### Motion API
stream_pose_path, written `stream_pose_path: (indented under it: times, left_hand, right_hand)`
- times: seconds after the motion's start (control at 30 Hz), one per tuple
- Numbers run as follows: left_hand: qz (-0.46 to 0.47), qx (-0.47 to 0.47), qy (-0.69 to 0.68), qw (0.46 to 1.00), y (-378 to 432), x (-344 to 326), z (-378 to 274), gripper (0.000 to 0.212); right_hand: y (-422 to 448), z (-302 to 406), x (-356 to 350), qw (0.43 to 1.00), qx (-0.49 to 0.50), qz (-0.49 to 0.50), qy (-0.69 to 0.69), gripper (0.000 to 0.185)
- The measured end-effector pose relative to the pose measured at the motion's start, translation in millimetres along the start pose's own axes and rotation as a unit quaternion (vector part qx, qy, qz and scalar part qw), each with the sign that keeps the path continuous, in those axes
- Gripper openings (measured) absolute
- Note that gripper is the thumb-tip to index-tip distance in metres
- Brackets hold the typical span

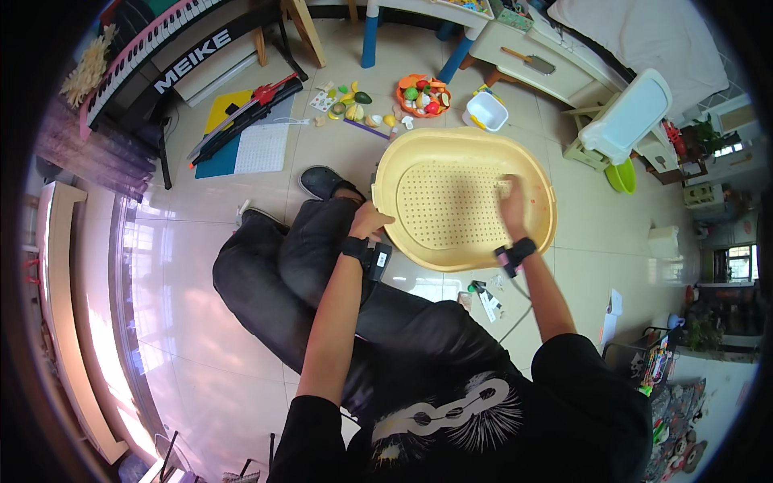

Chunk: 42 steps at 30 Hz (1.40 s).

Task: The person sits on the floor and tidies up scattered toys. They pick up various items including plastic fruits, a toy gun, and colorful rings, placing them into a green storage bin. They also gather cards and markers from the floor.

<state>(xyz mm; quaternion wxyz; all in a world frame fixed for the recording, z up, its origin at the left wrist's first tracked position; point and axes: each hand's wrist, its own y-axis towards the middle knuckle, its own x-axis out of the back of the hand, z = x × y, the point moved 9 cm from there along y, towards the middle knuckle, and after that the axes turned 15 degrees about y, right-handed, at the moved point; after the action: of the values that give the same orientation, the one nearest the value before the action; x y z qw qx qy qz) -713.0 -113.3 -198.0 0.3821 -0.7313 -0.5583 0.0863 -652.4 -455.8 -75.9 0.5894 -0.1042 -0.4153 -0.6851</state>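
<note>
A yellow oval plastic tub [450,208] with a perforated base lies on the tiled floor in front of my legs. My left hand [369,222] is at the tub's near left rim, fingers curled; whether it grips the rim is hard to tell. Over the right part of the tub's inside is my right hand [513,208], blurred, and whether anything is in it cannot be made out. Both wrists wear black straps with small devices. Beyond the tub stand an orange basket [400,96] of toy food and a small white basin [487,113]. Loose toy food [355,112] lies left of the basket.
Toy swords or guns [241,121] lie on a coloured mat [211,160] at upper left, near a keyboard on a stand [151,51]. A table with blue legs [369,42] stands at the back. A green bowl [622,176] is at right, small items [486,300] below the tub.
</note>
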Motion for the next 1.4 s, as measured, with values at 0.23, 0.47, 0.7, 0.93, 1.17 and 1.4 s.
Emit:
stream_pose_path:
  times: [0.23,0.47,0.7,0.93,1.17,1.4]
  left_hand:
    - [-0.342,-0.142,0.051,0.927,15.2,61.2,-13.2,0.021]
    - [-0.332,-0.096,0.105,0.932,22.0,53.5,-18.4,0.019]
    - [-0.289,0.0,0.163,0.944,15.7,42.0,15.9,0.024]
    - [-0.262,0.004,0.135,0.955,38.7,43.0,23.1,0.028]
    - [-0.217,-0.024,0.046,0.975,48.2,38.1,36.4,0.041]
    - [-0.219,-0.002,-0.207,0.954,55.6,29.1,37.5,0.049]
  right_hand:
    - [-105.8,-236.2,111.5,0.856,-0.468,0.168,-0.142,0.037]
    - [-184.0,-234.6,118.4,0.882,-0.468,0.009,-0.053,0.029]
    - [-189.7,-184.4,84.6,0.844,-0.52,-0.03,0.127,0.035]
    - [-161.8,-164.3,85.1,0.835,-0.532,-0.024,0.138,0.039]
    - [-193.3,-156.1,90.4,0.777,-0.59,0.02,0.22,0.046]
    - [-245.1,-166.7,95.7,0.68,-0.62,-0.139,0.366,0.069]
